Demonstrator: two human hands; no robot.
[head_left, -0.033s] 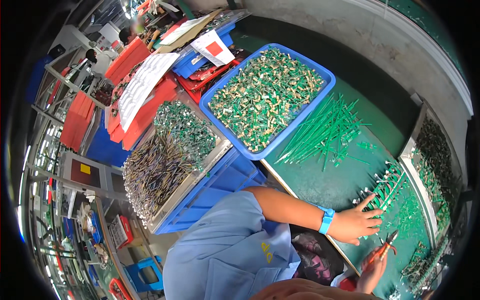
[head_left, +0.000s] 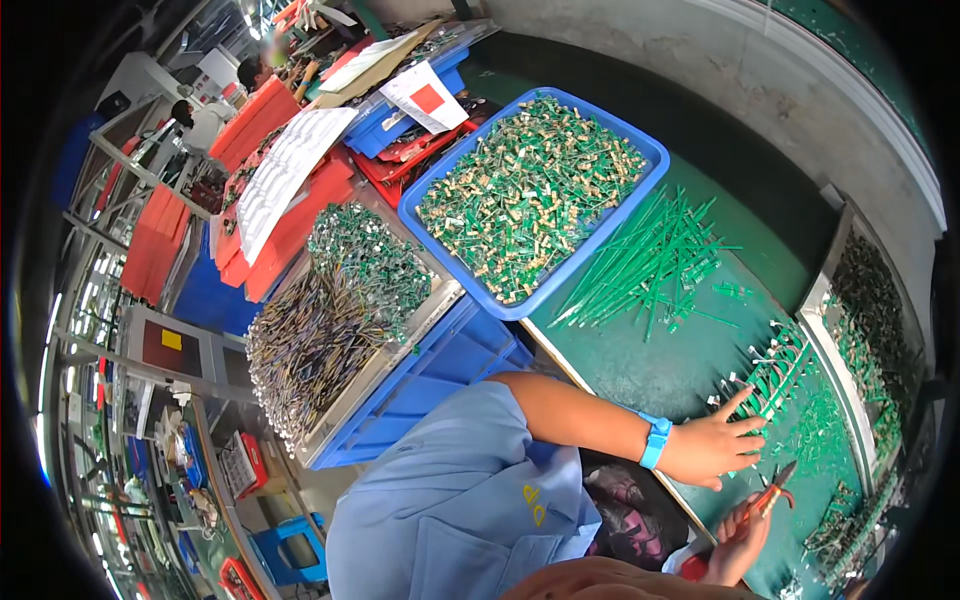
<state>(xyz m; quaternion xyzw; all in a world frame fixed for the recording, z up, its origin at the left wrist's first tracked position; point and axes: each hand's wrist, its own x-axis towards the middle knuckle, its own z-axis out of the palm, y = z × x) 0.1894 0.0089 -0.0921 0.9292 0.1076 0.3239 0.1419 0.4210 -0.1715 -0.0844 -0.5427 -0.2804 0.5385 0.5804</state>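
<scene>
My left hand [head_left: 708, 450], with a blue watch on its wrist, lies over the green work surface with its fingers spread. Its fingertips reach the near end of a row of green strips with small metal-tipped parts [head_left: 778, 372]; whether they press on them I cannot tell. Lower down, my right hand [head_left: 738, 545] is closed round the red-orange handles of a pair of cutting pliers [head_left: 772, 492]. The pliers' dark jaws point up and right, apart from the strips. Small green scraps [head_left: 825, 425] lie scattered to the right of the row.
A blue tub [head_left: 662, 165] full of small green-and-tan parts stands beyond my arm. Long green sticks [head_left: 640, 265] lie beside it. To the left, bundled wire-like parts [head_left: 310, 340] cover a blue crate [head_left: 430, 370]. A pale-edged tray [head_left: 840, 360] of dark and green bits borders the right.
My right hand and the pliers have shifted very slightly to the left. My left hand stays almost in place, fingers still spread.
</scene>
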